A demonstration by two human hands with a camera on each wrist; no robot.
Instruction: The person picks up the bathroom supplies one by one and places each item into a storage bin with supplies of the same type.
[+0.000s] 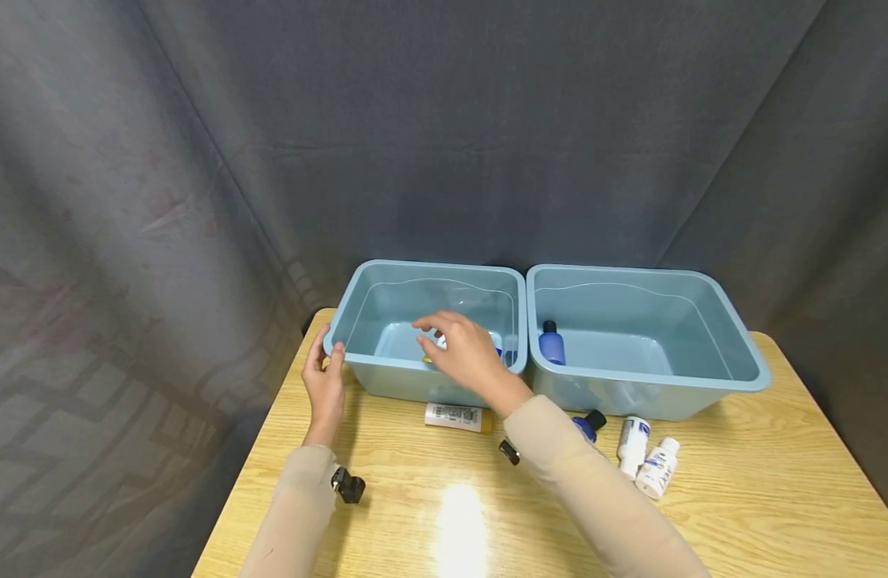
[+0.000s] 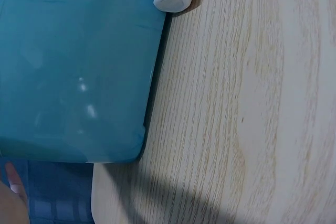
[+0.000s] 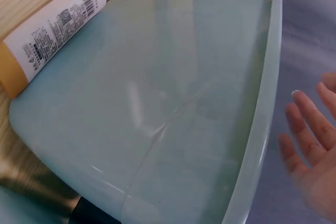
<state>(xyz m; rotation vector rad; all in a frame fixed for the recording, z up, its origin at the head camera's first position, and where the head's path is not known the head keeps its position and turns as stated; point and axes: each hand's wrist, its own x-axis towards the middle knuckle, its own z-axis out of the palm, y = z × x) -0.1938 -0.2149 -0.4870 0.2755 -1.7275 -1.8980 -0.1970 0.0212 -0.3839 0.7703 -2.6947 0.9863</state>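
Note:
My left hand [image 1: 324,393] holds the front left corner of the left blue plastic bin [image 1: 408,373], with the thumb at its rim. Over this bin's opening hovers my right hand [image 1: 464,349], fingers spread and loosely bent, nothing in them. Partly covered by that hand, a white and yellow item [image 1: 441,343] lies inside; its kind cannot be told. On the table against the bin's front lies a white tube with a yellow cap [image 1: 454,416], its printed back up. The right wrist view shows the tube [image 3: 60,27] and my right hand's open fingers [image 3: 312,124] beyond the rim.
A second blue bin [image 1: 632,385] stands to the right, holding a blue bottle with a black cap [image 1: 551,345]. Before it lie a dark blue bottle [image 1: 585,425], partly behind my right sleeve, and two white bottles [image 1: 634,441]. Grey curtains [image 1: 444,144] hang behind the table.

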